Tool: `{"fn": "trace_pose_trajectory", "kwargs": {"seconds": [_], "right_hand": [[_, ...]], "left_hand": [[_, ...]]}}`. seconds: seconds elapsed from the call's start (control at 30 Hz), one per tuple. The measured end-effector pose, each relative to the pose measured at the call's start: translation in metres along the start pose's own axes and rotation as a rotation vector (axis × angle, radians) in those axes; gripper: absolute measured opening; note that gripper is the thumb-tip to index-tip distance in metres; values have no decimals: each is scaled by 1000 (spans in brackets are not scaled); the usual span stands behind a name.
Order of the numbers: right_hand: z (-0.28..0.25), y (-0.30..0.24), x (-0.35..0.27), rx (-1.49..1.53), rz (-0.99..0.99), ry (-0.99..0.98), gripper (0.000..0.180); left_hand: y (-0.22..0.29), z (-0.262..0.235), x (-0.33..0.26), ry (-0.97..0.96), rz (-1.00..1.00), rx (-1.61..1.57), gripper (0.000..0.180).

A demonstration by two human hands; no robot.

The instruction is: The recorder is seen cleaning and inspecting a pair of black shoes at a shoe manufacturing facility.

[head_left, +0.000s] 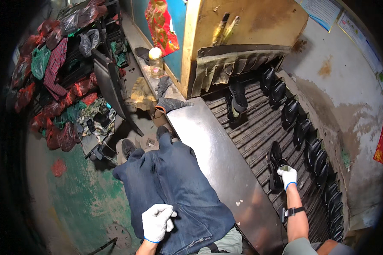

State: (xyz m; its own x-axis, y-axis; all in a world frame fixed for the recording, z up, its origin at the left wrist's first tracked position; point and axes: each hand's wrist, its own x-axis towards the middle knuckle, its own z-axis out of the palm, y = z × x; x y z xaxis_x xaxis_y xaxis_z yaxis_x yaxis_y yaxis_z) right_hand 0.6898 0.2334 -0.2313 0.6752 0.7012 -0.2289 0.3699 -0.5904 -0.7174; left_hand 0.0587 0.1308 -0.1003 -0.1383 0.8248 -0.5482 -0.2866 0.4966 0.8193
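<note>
Your right hand's gloved fingers (pixel 287 173) are closed on the top edge of a black shoe (pixel 275 166) lying on the slatted conveyor (pixel 251 136), well short of the shoes at the oven mouth. Your left hand (pixel 156 222) rests loosely curled on your lap, holding nothing. The shoe looks light and bendy; grip its collar or heel, where it seems stiffest.

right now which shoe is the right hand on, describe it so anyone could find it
On the slatted conveyor, find the gloved right hand. It touches a black shoe lying alone mid-belt, apart from the row of black shoes along the far edge.
</note>
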Motion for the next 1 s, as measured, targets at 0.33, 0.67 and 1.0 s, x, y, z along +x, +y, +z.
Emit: {"fn": "trace_pose_trajectory", "kwargs": {"seconds": [0.33,0.67,1.0], "right_hand": [[206,-275,-38,22,-625,162,100],[268,-273,-180,705,-693,-67,45],[251,-253,-115,94,-542,20,112]], "left_hand": [[11,2,23,-308,92,118,66],[25,63,39,-112,316,-107,82],[63,61,40,-107,115,-447,71]]}}
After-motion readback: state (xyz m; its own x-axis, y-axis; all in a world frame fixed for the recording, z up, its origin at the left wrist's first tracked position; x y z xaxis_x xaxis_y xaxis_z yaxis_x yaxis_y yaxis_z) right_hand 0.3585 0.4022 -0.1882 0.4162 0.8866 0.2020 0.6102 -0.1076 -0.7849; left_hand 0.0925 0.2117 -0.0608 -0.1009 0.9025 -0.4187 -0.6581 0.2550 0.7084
